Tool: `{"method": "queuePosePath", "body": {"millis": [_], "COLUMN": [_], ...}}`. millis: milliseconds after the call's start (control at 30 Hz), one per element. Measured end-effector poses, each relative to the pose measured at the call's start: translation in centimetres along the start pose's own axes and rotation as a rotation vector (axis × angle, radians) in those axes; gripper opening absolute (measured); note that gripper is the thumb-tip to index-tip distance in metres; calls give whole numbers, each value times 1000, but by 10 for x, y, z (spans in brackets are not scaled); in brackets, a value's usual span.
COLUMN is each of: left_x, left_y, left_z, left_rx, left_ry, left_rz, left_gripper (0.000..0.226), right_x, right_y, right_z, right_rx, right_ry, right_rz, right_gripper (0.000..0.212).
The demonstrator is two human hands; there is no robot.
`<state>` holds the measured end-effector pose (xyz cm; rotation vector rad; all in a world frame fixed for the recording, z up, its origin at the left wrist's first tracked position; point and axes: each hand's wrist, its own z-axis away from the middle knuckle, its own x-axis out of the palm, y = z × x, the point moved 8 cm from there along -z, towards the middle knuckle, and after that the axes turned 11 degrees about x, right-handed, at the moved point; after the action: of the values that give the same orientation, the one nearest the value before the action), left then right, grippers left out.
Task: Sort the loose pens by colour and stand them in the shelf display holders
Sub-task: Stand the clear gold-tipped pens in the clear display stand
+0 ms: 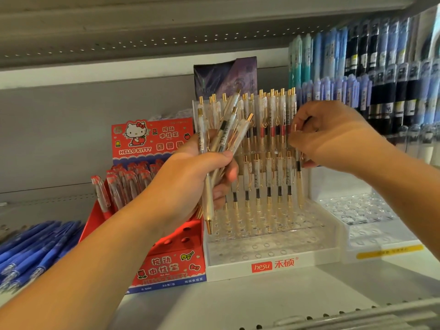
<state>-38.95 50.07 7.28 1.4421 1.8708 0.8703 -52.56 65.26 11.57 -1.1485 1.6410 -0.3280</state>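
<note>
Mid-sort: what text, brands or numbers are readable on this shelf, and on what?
"HELLO KITTY": red display box, back card.
"按动中性笔": same box, card and front panel.
"hesu 禾硕": clear pen holder, white front.
Too blurred: yellow label, print on pens, box's bottom small print.

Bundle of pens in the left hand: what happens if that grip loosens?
Probably slippery: the bundle of pens has glossy barrels, fanned unevenly in the left hand. Likely stiff and light, being thin plastic. Round barrels could roll, though gold clips may stop them.
</note>
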Motion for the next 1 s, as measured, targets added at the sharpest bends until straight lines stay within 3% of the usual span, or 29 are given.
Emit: {"method": "queuePosePath", "body": {"millis": [233,567,767,933,1000], "left_x": [2,1,2,1,1], "left_y": [1,0,0,-1,-2], "left_z": [-1,-2,-2,-2,-3], "left_rx": [21,42,36,22,18], "left_ry": [-29,-33,-43,-55,-66], "left_rz": [19,26,8,-12,-29], "left_gripper": [18,20,22,22,23], "right_x": [11,11,10,5,-2], "right_y": [2,8,2,4,1], "right_z": [2,3,10,6,4], "right_rx": [12,5,-36,-4,-10], "right_ry": [-126,-230,-198,-116,-58], "right_rz": [293,475,568,675,580], "right_gripper": [6,2,4,34,33]}}
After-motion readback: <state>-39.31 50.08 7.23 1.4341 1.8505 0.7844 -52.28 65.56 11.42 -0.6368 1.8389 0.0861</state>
